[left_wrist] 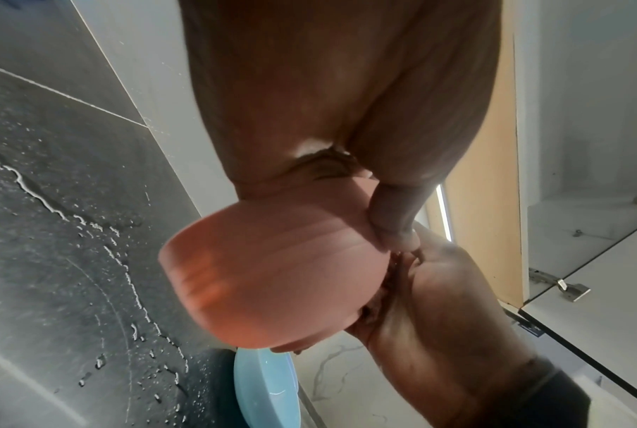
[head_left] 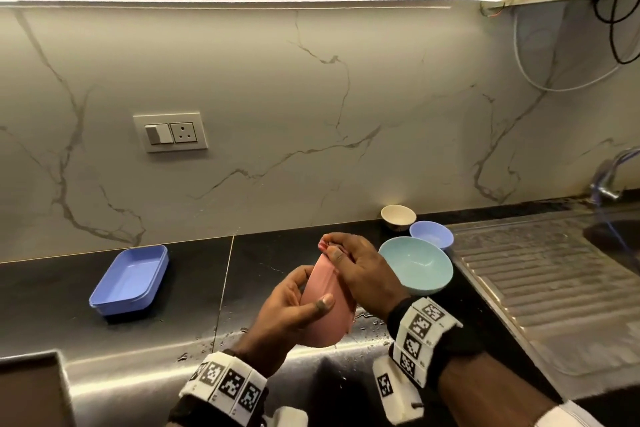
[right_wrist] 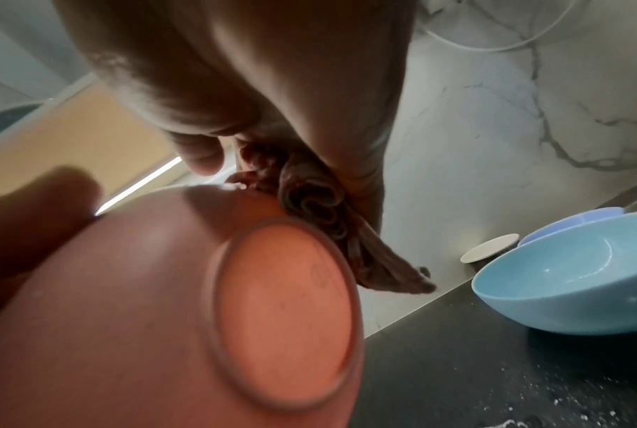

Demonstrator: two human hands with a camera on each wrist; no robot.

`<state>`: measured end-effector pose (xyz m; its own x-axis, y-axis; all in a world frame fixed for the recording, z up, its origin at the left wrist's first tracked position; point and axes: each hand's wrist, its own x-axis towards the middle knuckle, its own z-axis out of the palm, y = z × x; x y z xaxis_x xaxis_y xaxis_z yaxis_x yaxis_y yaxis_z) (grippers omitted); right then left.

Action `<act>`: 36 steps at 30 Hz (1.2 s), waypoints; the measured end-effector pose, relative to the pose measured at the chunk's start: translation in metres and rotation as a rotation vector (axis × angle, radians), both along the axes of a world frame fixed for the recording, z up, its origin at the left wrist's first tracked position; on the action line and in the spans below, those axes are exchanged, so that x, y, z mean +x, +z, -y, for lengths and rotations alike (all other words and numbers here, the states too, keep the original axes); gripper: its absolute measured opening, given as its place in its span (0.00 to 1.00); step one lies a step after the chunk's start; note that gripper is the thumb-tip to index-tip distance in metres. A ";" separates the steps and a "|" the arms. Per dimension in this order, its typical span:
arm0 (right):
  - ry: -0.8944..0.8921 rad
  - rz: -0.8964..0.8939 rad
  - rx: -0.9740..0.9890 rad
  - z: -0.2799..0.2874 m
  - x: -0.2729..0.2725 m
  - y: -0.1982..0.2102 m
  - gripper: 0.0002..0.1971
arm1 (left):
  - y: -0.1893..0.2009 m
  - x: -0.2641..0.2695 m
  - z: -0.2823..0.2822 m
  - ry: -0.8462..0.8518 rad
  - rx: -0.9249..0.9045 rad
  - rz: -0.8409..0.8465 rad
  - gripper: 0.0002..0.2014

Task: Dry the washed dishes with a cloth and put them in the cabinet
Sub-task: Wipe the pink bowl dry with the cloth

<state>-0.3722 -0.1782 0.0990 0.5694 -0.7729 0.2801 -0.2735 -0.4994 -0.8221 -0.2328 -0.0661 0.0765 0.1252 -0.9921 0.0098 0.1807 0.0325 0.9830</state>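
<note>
A pink bowl (head_left: 327, 308) is held tilted on its side above the counter's front edge. My left hand (head_left: 311, 289) grips it from the left, thumb across its outer wall. My right hand (head_left: 349, 263) pinches a bunched reddish-brown cloth (head_left: 327, 246) against the bowl's upper rim. The right wrist view shows the bowl's round base (right_wrist: 284, 312) with the folded cloth (right_wrist: 309, 208) pressed beside it. In the left wrist view the bowl's outer wall (left_wrist: 273, 275) fills the middle. The bowl's inside is hidden.
A light-blue bowl (head_left: 415, 265), a small lilac bowl (head_left: 431, 234) and a cream cup (head_left: 398, 217) stand right of my hands. A blue rectangular tray (head_left: 130, 279) sits on the left. The steel drainboard (head_left: 540, 281) and tap (head_left: 606, 177) are far right. Water drops lie on the black counter (head_left: 207, 288).
</note>
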 end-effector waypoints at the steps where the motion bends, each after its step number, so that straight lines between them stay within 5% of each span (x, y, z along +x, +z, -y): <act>1: 0.000 0.023 -0.049 -0.005 0.000 -0.003 0.12 | 0.001 0.000 0.001 0.008 -0.003 0.008 0.29; 6: 0.102 -0.009 -0.280 -0.025 -0.001 -0.016 0.18 | -0.002 0.006 0.003 0.060 -0.020 -0.044 0.24; 10: 0.044 0.100 -0.208 -0.008 -0.007 -0.002 0.19 | 0.005 0.004 0.007 0.048 -0.004 -0.088 0.23; 14: 0.001 -0.068 -0.217 -0.003 0.002 0.009 0.17 | 0.020 -0.007 0.009 0.064 -0.010 -0.161 0.17; 21: 0.058 -0.033 -0.499 -0.040 0.006 -0.015 0.17 | 0.033 -0.003 0.010 0.037 0.111 -0.627 0.39; 26: 0.199 -0.029 -0.547 -0.033 -0.007 -0.014 0.16 | 0.030 0.005 0.010 0.049 0.110 -0.618 0.37; 30: 0.036 -0.028 -0.456 -0.033 0.008 0.000 0.20 | 0.030 0.003 0.014 0.103 0.117 -0.657 0.36; 36: 0.136 -0.029 -0.704 -0.042 0.004 -0.036 0.13 | 0.029 0.009 0.021 0.290 0.044 -0.558 0.18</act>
